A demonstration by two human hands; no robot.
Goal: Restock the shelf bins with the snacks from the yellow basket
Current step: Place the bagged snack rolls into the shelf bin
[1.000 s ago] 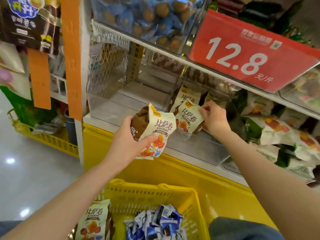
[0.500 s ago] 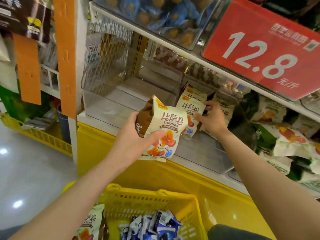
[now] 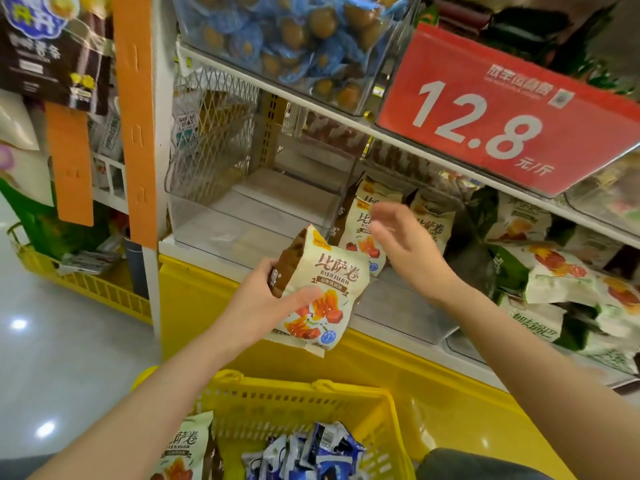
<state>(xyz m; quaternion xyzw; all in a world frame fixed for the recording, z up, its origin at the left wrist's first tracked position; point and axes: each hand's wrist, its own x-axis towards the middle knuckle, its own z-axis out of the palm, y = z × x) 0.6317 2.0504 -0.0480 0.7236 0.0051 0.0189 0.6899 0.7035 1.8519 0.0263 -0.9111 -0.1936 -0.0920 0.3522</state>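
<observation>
My left hand grips a cream and brown snack bag in front of the lower shelf. My right hand hovers open and blurred beside it, just in front of several matching bags standing in a clear bin. To the left, another clear bin holds nothing I can see. The yellow basket sits below, holding one more cream bag and blue and white packets.
A red price sign reading 12.8 hangs over the bins. Green and white bags fill the bins at right. A top bin holds blue-wrapped snacks. An orange post and a second yellow basket stand at left.
My right hand has let go of the bag it set in the bin and drawn back toward me, fingers open. My left hand still holds its bag in about the same place.
</observation>
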